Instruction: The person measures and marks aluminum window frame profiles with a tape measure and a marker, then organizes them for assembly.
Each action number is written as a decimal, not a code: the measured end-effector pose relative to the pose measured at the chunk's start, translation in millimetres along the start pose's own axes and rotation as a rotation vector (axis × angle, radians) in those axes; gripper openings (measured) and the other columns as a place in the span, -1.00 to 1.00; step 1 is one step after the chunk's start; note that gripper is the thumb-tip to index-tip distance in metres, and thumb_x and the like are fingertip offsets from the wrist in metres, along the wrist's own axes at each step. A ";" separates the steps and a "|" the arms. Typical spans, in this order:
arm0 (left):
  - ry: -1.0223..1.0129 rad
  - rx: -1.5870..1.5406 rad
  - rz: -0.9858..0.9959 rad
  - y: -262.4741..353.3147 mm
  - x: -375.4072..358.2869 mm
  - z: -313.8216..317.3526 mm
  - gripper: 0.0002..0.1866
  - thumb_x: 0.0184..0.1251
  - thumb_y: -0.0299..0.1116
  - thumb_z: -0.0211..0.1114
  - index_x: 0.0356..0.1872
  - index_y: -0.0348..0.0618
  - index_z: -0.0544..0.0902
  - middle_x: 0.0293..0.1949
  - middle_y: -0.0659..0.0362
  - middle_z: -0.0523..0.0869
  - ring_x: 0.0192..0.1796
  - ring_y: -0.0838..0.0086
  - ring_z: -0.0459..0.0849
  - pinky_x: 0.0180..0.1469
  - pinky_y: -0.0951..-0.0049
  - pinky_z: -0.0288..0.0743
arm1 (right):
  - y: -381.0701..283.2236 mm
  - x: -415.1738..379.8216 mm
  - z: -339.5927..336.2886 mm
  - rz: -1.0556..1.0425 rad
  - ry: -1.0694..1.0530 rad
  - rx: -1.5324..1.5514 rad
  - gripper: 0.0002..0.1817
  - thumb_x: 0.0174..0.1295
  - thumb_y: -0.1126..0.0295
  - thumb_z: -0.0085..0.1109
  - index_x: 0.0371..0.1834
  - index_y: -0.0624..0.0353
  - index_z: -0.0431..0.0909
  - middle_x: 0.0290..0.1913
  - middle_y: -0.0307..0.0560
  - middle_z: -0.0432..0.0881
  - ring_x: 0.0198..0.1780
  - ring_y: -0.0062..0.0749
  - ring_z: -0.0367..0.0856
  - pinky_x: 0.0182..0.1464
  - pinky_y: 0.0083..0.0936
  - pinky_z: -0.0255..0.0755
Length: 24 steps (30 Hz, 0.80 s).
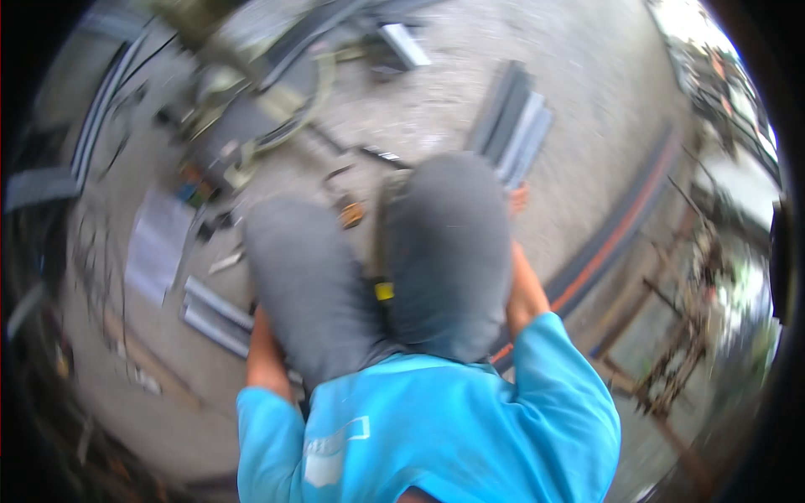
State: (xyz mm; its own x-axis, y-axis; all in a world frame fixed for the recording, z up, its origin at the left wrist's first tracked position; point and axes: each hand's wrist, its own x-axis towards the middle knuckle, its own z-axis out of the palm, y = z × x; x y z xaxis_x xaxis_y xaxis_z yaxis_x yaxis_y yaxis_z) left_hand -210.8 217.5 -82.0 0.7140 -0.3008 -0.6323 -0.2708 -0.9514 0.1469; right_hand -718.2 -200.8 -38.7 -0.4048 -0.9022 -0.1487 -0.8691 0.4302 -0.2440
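My right hand [520, 199] shows just past my right knee, its fingers curled at the near end of a bundle of grey metal profiles [511, 117]. The knee covers part of that hand. Several long profiles lie side by side in this bundle, pointing away from me. On the other side, my left forearm goes down beside my left thigh and the hand is hidden. Close to that forearm lie shorter grey profiles [216, 314] on the floor. The picture is smeared by motion.
A round-edged machine [268, 117] stands ahead on the concrete floor. A white paper sheet [158, 243] lies at left among cables. An orange-brown roll [350, 215] sits between my knees. A long dark bar with an orange stripe [616, 226] runs along the right, beside scrap [688, 335].
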 end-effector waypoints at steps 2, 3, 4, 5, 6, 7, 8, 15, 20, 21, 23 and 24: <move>0.054 0.025 -0.024 -17.1 11.7 -16.2 -0.64 0.42 -0.02 0.31 -0.17 -0.16 0.67 -0.25 0.00 0.69 -0.16 0.12 0.67 -0.10 0.15 0.56 | 13.9 -8.5 5.9 0.115 -0.086 -0.009 0.65 -0.23 -0.58 0.47 0.67 0.45 -0.18 0.64 0.48 0.00 0.69 0.29 -0.09 0.68 0.09 -0.17; 0.077 0.027 -0.039 -22.7 14.0 -23.9 -0.64 0.44 -0.02 0.29 -0.18 -0.15 0.66 -0.28 0.03 0.67 -0.20 0.16 0.65 -0.13 0.19 0.55 | 16.9 -14.7 3.7 0.117 -0.127 0.030 0.68 -0.26 -0.58 0.48 0.68 0.42 -0.23 0.65 0.47 -0.02 0.69 0.29 -0.08 0.67 0.11 -0.12; 0.108 0.019 -0.064 -28.4 14.4 -33.3 -0.65 0.47 -0.01 0.26 -0.19 -0.14 0.65 -0.31 0.06 0.65 -0.23 0.21 0.63 -0.16 0.22 0.53 | 12.3 -19.1 6.6 0.102 -0.182 0.076 0.70 -0.28 -0.57 0.50 0.69 0.39 -0.27 0.66 0.46 -0.04 0.69 0.28 -0.07 0.65 0.13 -0.07; 0.149 -0.001 -0.096 -35.1 12.9 -46.1 -0.65 0.50 -0.01 0.24 -0.19 -0.13 0.63 -0.34 0.09 0.63 -0.26 0.25 0.62 -0.19 0.25 0.52 | -10.9 -23.2 0.3 0.182 -0.227 0.010 0.71 -0.29 -0.56 0.52 0.69 0.39 -0.28 0.63 0.44 0.03 0.67 0.29 -0.02 0.62 0.11 0.03; 0.204 -0.021 -0.138 -42.6 10.1 -61.0 -0.65 0.52 -0.01 0.22 -0.20 -0.12 0.62 -0.37 0.12 0.61 -0.29 0.30 0.60 -0.23 0.29 0.51 | -36.3 -29.2 -15.9 0.261 -0.289 -0.057 0.71 -0.31 -0.54 0.55 0.68 0.38 -0.28 0.60 0.43 0.10 0.65 0.29 0.02 0.60 0.08 0.12; 0.263 -0.060 -0.174 -51.1 7.4 -76.7 -0.65 0.55 -0.01 0.20 -0.20 -0.11 0.61 -0.39 0.15 0.59 -0.33 0.34 0.58 -0.26 0.32 0.50 | -49.1 -28.6 -25.0 0.318 -0.302 -0.068 0.68 -0.31 -0.48 0.59 0.70 0.31 -0.25 0.60 0.40 0.09 0.63 0.30 0.06 0.56 0.15 0.17; 0.329 -0.130 -0.199 -54.3 2.5 -96.5 -0.65 0.57 -0.01 0.18 -0.21 -0.10 0.60 -0.42 0.18 0.57 -0.36 0.39 0.56 -0.29 0.35 0.48 | -46.8 -24.3 -18.5 0.289 -0.249 -0.003 0.66 -0.31 -0.47 0.60 0.70 0.28 -0.22 0.60 0.40 0.07 0.62 0.31 0.07 0.55 0.18 0.18; 0.487 -1.025 0.484 136.4 -146.5 -304.2 -0.66 0.68 -0.04 0.10 -0.26 -0.06 0.47 -0.53 0.37 0.32 -0.51 0.70 0.29 -0.50 0.64 0.20 | -14.2 -8.2 -12.7 0.336 -0.234 0.044 0.47 -0.30 -0.35 0.68 0.55 0.34 0.06 0.43 0.31 0.29 0.51 0.27 0.26 0.45 0.16 0.33; 0.140 -0.649 1.083 307.2 -220.7 -353.3 -0.80 0.68 -0.28 0.07 0.07 -0.17 0.53 -0.34 0.37 0.41 -0.47 0.76 0.22 -0.45 0.68 0.13 | -2.3 -0.3 -3.0 0.299 -0.250 0.121 0.40 -0.26 -0.31 0.68 0.52 0.33 0.09 0.46 0.30 0.27 0.52 0.25 0.25 0.46 0.18 0.30; -0.045 -0.571 1.147 348.3 -223.6 -343.3 -0.77 0.65 -0.32 0.07 0.15 -0.18 0.51 -0.33 0.38 0.43 -0.45 0.79 0.23 -0.43 0.68 0.12 | -2.3 -1.5 -2.0 0.267 -0.214 0.110 0.39 -0.24 -0.30 0.68 0.53 0.31 0.09 0.47 0.30 0.26 0.52 0.25 0.25 0.47 0.19 0.28; -0.213 -0.480 1.036 418.6 -223.5 -307.4 -0.72 0.65 -0.29 0.02 0.22 -0.14 0.48 -0.32 0.40 0.43 -0.40 0.77 0.25 -0.41 0.66 0.13 | -3.2 -5.2 8.5 0.147 -0.084 0.102 0.34 -0.18 -0.26 0.67 0.55 0.24 0.09 0.50 0.32 0.22 0.55 0.27 0.19 0.53 0.21 0.16; -0.289 -0.400 1.012 440.2 -211.3 -286.1 -0.71 0.65 -0.25 0.02 0.19 -0.17 0.50 -0.33 0.37 0.44 -0.40 0.70 0.30 -0.38 0.60 0.21 | -5.1 -11.2 11.9 0.041 0.033 0.104 0.32 -0.18 -0.28 0.66 0.53 0.28 0.13 0.49 0.33 0.25 0.54 0.27 0.19 0.53 0.18 0.16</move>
State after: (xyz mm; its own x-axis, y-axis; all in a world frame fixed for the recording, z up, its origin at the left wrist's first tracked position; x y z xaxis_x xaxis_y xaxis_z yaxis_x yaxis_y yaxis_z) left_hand -296.1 -156.8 333.9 0.0924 -0.9690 -0.2292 -0.3770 -0.2470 0.8927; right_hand -705.8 -192.5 -47.2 -0.4502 -0.8835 -0.1295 -0.8181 0.4662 -0.3367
